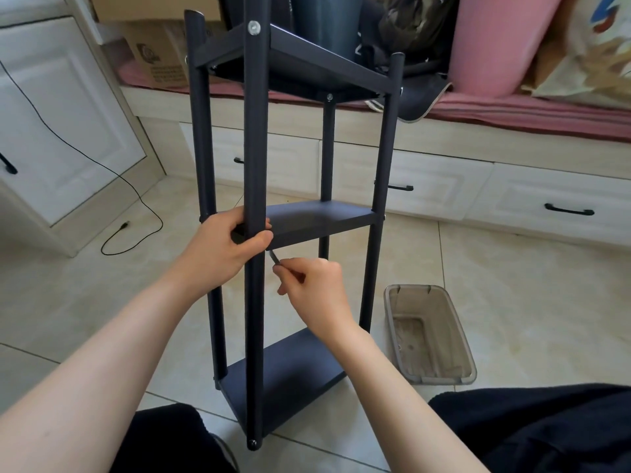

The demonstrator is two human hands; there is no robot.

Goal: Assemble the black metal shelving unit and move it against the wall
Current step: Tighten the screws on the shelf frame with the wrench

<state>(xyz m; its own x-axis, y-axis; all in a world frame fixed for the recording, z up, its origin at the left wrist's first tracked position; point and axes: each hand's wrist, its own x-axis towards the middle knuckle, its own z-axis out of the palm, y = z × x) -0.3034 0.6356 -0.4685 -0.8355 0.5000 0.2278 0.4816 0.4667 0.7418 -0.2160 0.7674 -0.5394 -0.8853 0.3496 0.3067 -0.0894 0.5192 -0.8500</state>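
The black metal shelving unit (254,138) stands upright on the tiled floor between my knees, with three shelves joined to round posts. My left hand (225,247) grips the nearest post at the level of the middle shelf (321,220). Just to its right, my right hand (314,288) pinches a small metal hex key (273,257). The key's tip points up at the underside of the middle shelf's near corner, beside the post. A silver bolt head (253,28) shows on the near post at the top shelf.
A clear plastic bin (430,336) sits on the floor to the right of the unit. White drawers (444,186) with black handles and a bench piled with boxes and cushions run behind. A black cable (136,213) trails over the floor at the left.
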